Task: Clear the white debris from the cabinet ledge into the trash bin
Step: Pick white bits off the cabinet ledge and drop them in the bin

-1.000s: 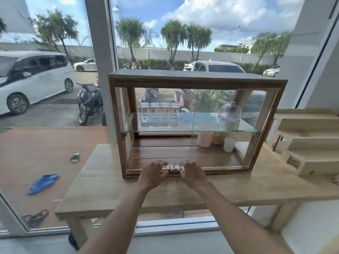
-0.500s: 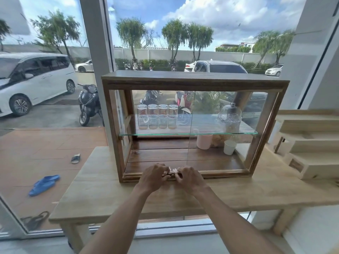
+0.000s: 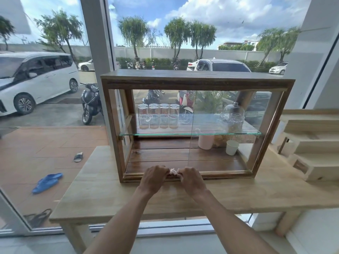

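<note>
I see left hand point(image 3: 155, 177) and right hand point(image 3: 190, 178) nearly together on cabinet ledge point(image 3: 220, 174), fingers pinching white debris point(image 3: 173, 171) between them, bunching it for one lift. Trash bin not visible.

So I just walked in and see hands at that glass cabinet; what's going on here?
A person is gathering white debris off the front ledge of a wood-and-glass cabinet that sits on a wooden table. The left hand and right hand are cupped close together on the ledge with the scraps bunched between their fingertips. The debris is not lifted yet, and no trash bin is in view. Glasses stand on the cabinet's glass shelf.
</note>
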The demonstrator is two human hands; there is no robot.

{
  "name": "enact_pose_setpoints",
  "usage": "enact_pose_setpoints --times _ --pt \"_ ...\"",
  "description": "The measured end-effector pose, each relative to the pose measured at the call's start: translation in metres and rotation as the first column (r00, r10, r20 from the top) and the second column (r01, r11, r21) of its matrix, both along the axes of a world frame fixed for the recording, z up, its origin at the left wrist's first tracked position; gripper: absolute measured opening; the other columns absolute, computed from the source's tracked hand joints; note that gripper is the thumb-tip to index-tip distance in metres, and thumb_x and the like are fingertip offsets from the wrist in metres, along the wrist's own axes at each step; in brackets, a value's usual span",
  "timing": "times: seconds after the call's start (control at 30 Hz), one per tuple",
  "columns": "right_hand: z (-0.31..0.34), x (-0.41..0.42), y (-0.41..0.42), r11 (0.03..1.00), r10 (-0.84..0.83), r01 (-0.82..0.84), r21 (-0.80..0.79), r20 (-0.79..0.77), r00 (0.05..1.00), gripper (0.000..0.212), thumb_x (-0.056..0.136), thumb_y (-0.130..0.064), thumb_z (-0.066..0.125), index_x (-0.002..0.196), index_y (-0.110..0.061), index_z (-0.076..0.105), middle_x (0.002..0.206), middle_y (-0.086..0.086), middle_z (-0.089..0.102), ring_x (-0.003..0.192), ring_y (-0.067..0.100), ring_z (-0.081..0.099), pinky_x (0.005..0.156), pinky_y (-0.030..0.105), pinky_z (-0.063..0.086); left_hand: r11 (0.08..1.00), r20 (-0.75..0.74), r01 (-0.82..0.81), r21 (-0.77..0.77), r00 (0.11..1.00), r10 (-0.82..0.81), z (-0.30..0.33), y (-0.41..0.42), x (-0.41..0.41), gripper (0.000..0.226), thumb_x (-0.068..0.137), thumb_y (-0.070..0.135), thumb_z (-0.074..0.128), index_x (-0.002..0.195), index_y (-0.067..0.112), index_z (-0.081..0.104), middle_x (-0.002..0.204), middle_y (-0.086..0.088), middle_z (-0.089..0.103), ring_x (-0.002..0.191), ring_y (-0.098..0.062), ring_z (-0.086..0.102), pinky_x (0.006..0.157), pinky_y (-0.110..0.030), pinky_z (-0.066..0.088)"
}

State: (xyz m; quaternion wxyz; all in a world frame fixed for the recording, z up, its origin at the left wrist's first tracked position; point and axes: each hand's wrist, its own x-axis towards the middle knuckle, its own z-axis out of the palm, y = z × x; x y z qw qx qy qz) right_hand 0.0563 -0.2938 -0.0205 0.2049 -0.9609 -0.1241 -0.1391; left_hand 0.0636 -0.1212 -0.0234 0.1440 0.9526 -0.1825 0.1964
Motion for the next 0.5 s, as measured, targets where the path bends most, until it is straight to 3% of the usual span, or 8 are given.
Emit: enact_pose_setpoints --times 0.17,0.37,0.5 --pt "0.001 0.001 -0.003 0.999 0.035 -0.035 0.038 0.001 0.999 0.017 0.09 -0.02 0.058 0.085 -0.017 0.075 0.087 0.006 0.075 0.084 0.03 0.068 0.07 0.038 0.05 0.999 0.002 0.003 -0.039 1.0 -0.003 -0.002 0.005 -0.001 0.021 0.094 0.031 0.054 0.087 0.018 0.069 0.081 0.002 0.068 0.075 -0.024 0.068 0.059 -0.038 0.05" --pt "0.0 0.009 -0.008 0.995 0.087 -0.087 -0.044 0.011 0.996 0.017 0.091 -0.023 0.059 0.091 -0.02 0.075 0.088 0.001 0.076 0.082 0.024 0.07 0.069 0.035 0.051 0.994 -0.002 -0.007 -0.105 1.0 0.007 -0.003 0.011 -0.003 0.019 0.094 0.029 0.056 0.092 0.018 0.071 0.087 0.003 0.071 0.081 -0.023 0.07 0.066 -0.038 0.053" --pt "0.0 0.012 -0.008 0.995 0.087 -0.086 0.047 -0.018 0.996 0.017 0.09 -0.019 0.061 0.094 -0.015 0.077 0.09 0.003 0.078 0.086 0.022 0.072 0.076 0.037 0.054 0.974 -0.019 -0.045 -0.223 0.999 0.042 -0.001 0.014 -0.007 0.015 0.091 0.029 0.065 0.097 0.02 0.076 0.093 0.005 0.077 0.085 -0.018 0.071 0.073 -0.038 0.056"
